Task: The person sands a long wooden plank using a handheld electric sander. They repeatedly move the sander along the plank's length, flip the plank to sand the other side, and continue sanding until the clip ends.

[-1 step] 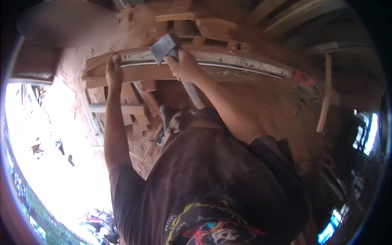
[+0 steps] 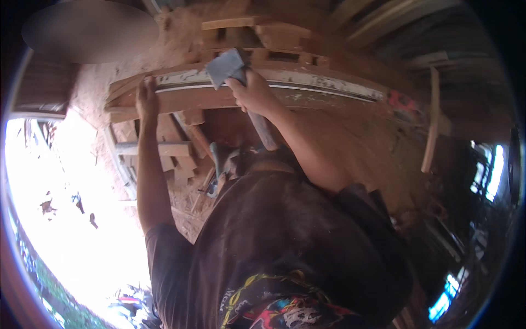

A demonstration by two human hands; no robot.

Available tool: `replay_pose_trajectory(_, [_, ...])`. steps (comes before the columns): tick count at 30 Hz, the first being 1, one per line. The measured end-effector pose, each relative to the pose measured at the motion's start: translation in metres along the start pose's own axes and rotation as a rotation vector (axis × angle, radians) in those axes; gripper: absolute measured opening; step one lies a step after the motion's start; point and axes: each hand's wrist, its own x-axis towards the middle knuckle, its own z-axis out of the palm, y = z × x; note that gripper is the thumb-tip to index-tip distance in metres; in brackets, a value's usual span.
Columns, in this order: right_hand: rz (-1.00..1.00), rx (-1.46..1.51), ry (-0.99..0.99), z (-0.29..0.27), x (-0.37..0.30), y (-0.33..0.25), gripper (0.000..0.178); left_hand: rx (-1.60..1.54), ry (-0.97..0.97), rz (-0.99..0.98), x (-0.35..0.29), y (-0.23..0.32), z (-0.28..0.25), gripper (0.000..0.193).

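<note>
My right hand point(image 2: 255, 93) is closed round the wooden handle of a hatchet point(image 2: 226, 67), close under its broad grey head. The handle slants down toward my body below the fist. The head hangs over a long board point(image 2: 307, 78) with flaking white paint, lying along a thick wooden beam point(image 2: 186, 100). A thin pale strip with a dark line runs along the board's near side. At the left end of this board my left hand point(image 2: 147, 98) has its fingers curled over the edge; its fingertips are partly hidden.
Wood offcuts point(image 2: 178, 149) lie on the dusty ground left of my legs. Behind the beam are more wooden blocks point(image 2: 282, 37). A red object point(image 2: 404, 103) sits at the beam's right end, near an upright narrow slat point(image 2: 433, 120). Bright light floods the left side.
The hatchet head has shifted slightly right along the board and its face is turned a little more toward view. The surroundings sit slightly further left. My left hand keeps its place on the board.
</note>
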Motion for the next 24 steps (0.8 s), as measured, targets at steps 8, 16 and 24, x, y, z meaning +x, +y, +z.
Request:
replay_pose_trajectory(8, [0.178,0.290,0.784,-0.184,-0.140,0.096,0.027,-0.227,0.017,0.029,0.018,-0.047,0.008,0.050])
replay_pose_trajectory(16, [0.454,0.803,0.880,-0.240,-0.291,0.244,0.019,-0.277,0.160,-0.102,0.007,-0.025,0.012,0.065])
replay_pose_trajectory(24, [0.784,0.787,1.093,-0.251,-0.331,0.374,0.024,0.110,0.463,-0.254,-0.048,0.050,0.078,0.125])
